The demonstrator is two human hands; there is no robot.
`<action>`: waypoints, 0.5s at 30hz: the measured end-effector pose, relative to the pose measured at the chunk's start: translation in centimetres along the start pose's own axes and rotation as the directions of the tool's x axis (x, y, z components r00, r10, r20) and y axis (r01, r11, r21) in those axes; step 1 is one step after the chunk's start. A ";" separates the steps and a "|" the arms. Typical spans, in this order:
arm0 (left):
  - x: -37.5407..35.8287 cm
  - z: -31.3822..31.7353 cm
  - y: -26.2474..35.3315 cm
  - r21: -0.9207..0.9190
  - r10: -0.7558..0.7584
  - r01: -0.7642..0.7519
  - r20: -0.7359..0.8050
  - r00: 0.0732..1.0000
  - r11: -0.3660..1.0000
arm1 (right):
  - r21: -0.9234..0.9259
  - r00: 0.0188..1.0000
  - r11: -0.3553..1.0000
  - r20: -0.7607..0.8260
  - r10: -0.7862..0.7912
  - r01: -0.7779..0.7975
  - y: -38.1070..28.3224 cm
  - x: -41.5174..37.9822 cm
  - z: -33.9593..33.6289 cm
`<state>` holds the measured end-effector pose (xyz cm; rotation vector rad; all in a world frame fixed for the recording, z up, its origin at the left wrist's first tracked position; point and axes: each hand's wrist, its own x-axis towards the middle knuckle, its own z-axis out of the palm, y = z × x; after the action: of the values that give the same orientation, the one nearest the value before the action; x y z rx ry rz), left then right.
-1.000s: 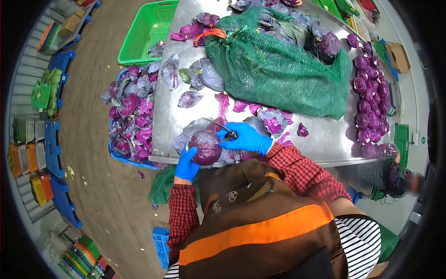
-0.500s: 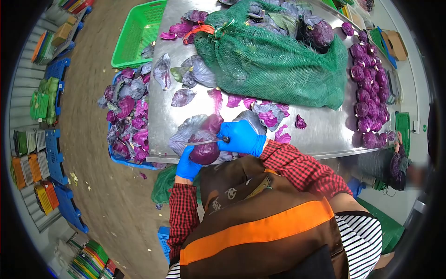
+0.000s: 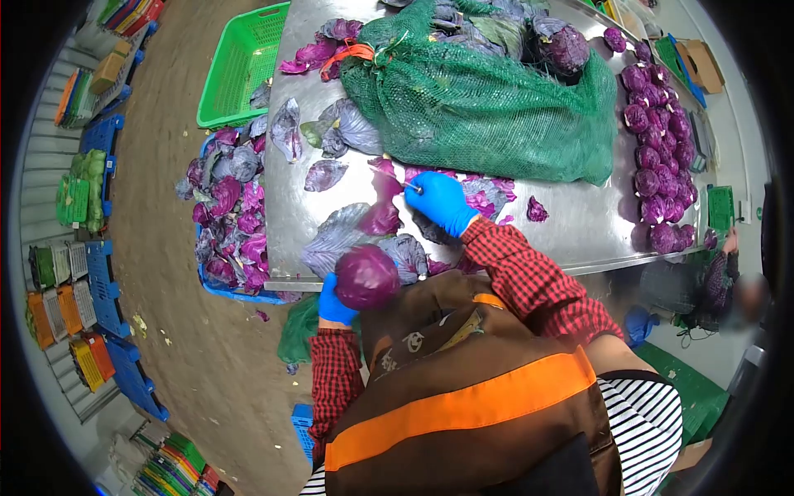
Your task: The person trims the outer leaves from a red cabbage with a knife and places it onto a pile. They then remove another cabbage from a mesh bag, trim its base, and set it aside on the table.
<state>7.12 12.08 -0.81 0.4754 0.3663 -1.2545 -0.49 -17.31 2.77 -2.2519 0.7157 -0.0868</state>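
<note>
In my left hand (image 3: 334,305), gloved in blue, a trimmed red cabbage (image 3: 366,277) rests over the table's near edge. The glove is partly hidden behind the cabbage. My right hand (image 3: 443,202), also blue-gloved, is closed around a knife (image 3: 411,187) and held above loose leaves, apart from the cabbage. The knife's thin blade points left and is hard to see against the shiny metal. Large outer cabbage leaves (image 3: 337,240) lie just beyond my left hand. Purple leaf scraps are spread under and around my right hand.
A green mesh sack (image 3: 488,116) lies across the steel table (image 3: 562,236), with untrimmed cabbages behind it. Trimmed cabbages (image 3: 662,157) are lined up at right. A blue crate of leaves (image 3: 227,207) and a green basket (image 3: 236,62) stand at left. Another person (image 3: 715,281) is at far right.
My right hand with the knife has moved up and away from the cabbage. My left hand has turned the cabbage, and its smooth purple side now shows.
</note>
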 end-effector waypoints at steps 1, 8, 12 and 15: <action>1.0 0.0 -0.6 -0.174 -0.024 0.014 -0.056 0.998 0.985 | 0.049 0.996 0.999 -0.085 -0.003 0.007 0.4 0.0 0.3; 1.6 6.6 -0.3 -0.198 0.128 -0.105 0.110 0.986 0.975 | 0.701 0.959 0.687 0.284 -0.020 -0.193 -4.0 -3.3 -1.1; 2.9 8.1 -0.6 -0.169 0.162 -0.171 -0.066 0.985 0.971 | 0.509 0.981 0.861 0.161 -0.110 0.013 -8.4 -5.3 -3.2; 3.7 8.0 -1.0 -0.122 0.160 -0.170 -0.091 0.983 0.978 | 0.344 0.982 0.929 0.085 -0.171 0.132 -8.2 -5.2 -3.3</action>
<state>7.24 4.59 3.90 0.4370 0.4649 -1.0455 -1.90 -12.18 11.50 -1.9602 0.4266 -0.1440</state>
